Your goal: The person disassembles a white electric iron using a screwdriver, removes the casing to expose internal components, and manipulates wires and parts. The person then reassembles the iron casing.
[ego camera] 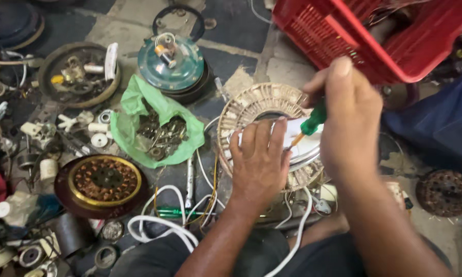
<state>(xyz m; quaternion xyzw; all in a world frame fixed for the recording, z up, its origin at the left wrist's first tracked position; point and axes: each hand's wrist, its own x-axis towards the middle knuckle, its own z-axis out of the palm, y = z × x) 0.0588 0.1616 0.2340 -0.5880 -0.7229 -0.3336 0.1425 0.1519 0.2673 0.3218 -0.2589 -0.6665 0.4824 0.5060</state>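
A repair workshop with work done directly on the floor [231,56]. Evidence: dismantled motor parts spread over the concrete, including a copper-wound rotor [105,179], a teal motor housing [171,64], a green bag of bolts and washers [159,131], loose white cables [161,225] and a red plastic crate [395,36] at the far right corner.

Red crate [374,36] crowds the far side; white cables [164,225] clutter the near-left floor.

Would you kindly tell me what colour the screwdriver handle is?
Green, with an orange neck; the screwdriver shows best in the head view, held in the right hand.
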